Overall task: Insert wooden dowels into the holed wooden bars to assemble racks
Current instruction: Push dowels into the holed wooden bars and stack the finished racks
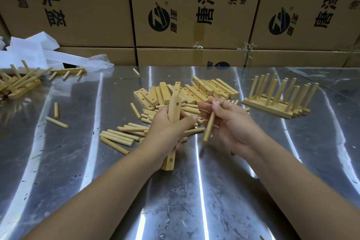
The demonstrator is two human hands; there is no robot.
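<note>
Two parts in hand. Your left hand (167, 128) is clenched round a pale square wooden bar with drilled holes (174, 109), held near upright just in front of the heap of spare holed bars (194, 91). Your right hand (229, 122) pinches one round light-wood dowel (209, 127), also in front of the heap, not yet in a hole. Turn a hole toward the dowel tip, line up the axes, push straight; skewed entry will likely jam. Finished pale wooden racks (280, 99) stand right of the heap.

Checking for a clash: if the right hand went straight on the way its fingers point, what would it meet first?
The right hand would probably meet the holed bar gripped by the left hand; depth is unclear.
</note>
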